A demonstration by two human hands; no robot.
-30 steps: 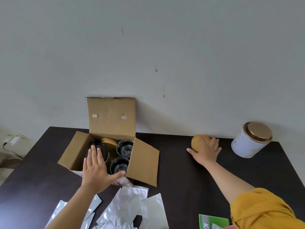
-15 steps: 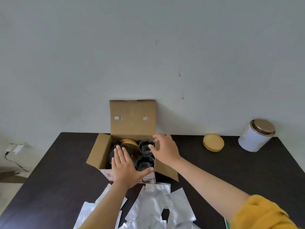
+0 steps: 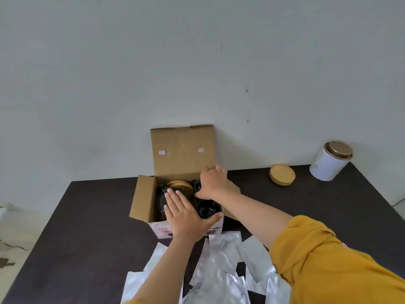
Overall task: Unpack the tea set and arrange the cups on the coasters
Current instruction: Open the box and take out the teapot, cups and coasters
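Observation:
An open cardboard box [image 3: 142,197] stands at the back of the dark table [image 3: 87,220], its lid flap against the wall. Inside are a glass teapot [image 3: 162,199], a stack of wooden coasters [image 3: 178,183] and a glass cup [image 3: 207,210] at the front right. My left hand [image 3: 185,216] lies flat over the box's front edge, fingers straight over the teapot, thumb along the front rim. My right hand [image 3: 212,182] reaches into the back right corner, its fingers curled down round a second glass cup that it mostly hides. One wooden coaster [image 3: 282,174] lies on the table to the right.
A white tin with a gold lid [image 3: 331,161] leans at the table's back right corner. Several silver foil pouches [image 3: 221,260] are strewn in front of the box, under my arms. The wall stands right behind the box.
My right hand left the coaster on the table, crossed to the box and dropped onto the back right cup. My left hand stayed on the box front.

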